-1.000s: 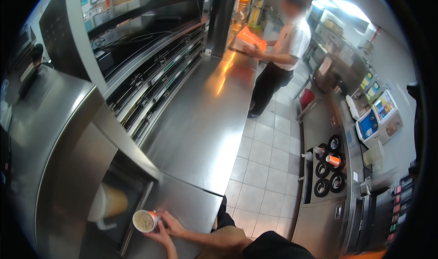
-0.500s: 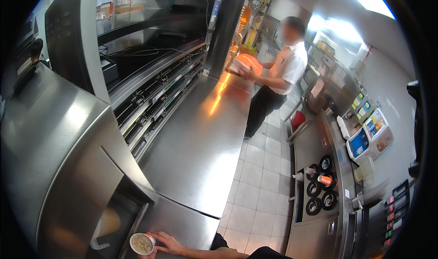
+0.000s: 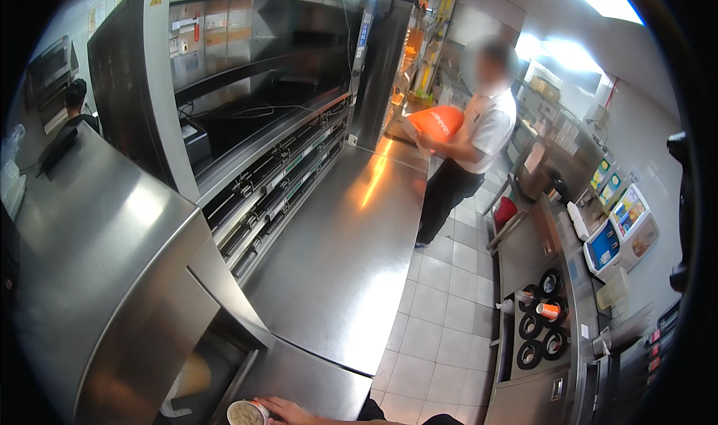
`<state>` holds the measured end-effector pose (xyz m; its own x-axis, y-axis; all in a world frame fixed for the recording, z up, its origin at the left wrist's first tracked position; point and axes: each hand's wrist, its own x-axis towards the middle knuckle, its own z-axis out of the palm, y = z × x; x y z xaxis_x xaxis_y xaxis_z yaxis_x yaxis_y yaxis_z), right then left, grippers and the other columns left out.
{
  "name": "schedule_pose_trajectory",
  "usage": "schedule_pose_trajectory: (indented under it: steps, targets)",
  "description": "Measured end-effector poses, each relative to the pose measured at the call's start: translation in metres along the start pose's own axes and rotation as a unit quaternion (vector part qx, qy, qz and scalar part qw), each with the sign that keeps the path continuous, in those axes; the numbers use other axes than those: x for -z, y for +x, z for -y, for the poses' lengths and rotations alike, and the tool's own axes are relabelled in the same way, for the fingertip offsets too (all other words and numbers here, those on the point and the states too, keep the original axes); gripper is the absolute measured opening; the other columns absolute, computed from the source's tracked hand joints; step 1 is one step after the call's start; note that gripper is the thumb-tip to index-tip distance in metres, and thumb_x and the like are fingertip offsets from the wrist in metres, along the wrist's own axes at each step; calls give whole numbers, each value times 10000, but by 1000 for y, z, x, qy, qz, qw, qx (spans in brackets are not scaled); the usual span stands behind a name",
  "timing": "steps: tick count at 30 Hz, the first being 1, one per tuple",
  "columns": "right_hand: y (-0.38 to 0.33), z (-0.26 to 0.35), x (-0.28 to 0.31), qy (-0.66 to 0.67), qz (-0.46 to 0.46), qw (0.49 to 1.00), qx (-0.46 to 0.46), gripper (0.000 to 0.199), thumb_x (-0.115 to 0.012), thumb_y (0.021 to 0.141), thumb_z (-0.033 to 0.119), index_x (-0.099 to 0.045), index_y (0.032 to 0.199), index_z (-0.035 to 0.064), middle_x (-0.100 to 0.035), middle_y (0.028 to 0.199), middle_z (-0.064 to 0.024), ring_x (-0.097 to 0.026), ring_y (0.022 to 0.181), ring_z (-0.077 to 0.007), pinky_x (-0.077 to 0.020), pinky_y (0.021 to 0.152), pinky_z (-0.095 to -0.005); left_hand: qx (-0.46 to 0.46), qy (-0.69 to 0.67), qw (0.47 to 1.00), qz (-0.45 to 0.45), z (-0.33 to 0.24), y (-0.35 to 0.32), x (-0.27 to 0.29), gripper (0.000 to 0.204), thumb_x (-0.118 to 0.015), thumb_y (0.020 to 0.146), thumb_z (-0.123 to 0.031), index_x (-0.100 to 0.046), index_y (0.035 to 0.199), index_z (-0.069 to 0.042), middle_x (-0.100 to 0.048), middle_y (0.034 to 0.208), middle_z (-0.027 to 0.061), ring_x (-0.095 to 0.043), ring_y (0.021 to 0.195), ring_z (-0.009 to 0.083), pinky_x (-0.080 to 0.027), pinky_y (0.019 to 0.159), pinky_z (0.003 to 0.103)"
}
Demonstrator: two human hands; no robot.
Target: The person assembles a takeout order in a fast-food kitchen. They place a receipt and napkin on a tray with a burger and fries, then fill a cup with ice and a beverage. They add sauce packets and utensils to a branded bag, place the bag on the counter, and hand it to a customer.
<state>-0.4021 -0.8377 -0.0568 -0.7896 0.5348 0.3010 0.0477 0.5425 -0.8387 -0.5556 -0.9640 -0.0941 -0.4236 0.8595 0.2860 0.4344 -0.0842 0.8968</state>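
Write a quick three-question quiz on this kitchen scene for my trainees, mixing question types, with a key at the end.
1. Multiple choice: what is the main colour of the package held by the person in the white shirt? A) blue B) orange C) green

2. True or false: the camera wearer's right hand touches the open cup at the picture's lower edge.

3. Fill in the blank: on the right of the picture, an orange cup sits among round holders coloured ____.

Key: 1. B; 2. True; 3. Black
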Motion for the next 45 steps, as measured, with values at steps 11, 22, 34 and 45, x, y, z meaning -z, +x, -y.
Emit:
schedule_pose_trajectory:
  steps: [11, 22, 34, 45]
  targets:
    - [-9, 9, 10, 86, 7, 996, 8, 690, -694, 902, 279, -382, 1485, 83, -520, 1395, -157, -536, 1259, -358, -452, 1058, -418, 148, -37, 988, 22, 18, -23, -7, 747, -862, 777, -114, -466, 1403, -22, -566, 1354, 131, -580, 1196, 236, -487, 1015, 374]
    - [-12, 5, 15, 107, 43, 993, -8, 717, -752, 828, 245, -416, 1440, 79, -531, 1358, -150, -532, 1259, -363, -451, 1049, -423, 96, -36, 995, -6, 0, -22, -10, 786, -898, 734, -134, -481, 1387, -4, -571, 1344, 126, -571, 1203, 232, -472, 1030, 380]
    - [-17, -3, 10, 36, 15, 999, 17, 709, -725, 834, 304, -423, 1438, 85, -559, 1272, -155, -553, 1194, -371, -460, 1027, -441, 33, 27, 997, -57, 12, -33, -16, 827, -925, 686, -119, -491, 1381, -3, -578, 1337, 130, -576, 1196, 244, -484, 1019, 387]
    - [-9, 3, 13, 21, -19, 1000, -5, 717, -802, 715, 408, -581, 1312, 80, -634, 1198, -171, -595, 1098, -385, -470, 952, -471, 153, -105, 982, -42, -17, -21, -19, 636, -741, 864, -205, -473, 1428, -81, -505, 1449, 113, -452, 1357, 288, -369, 1128, 479]
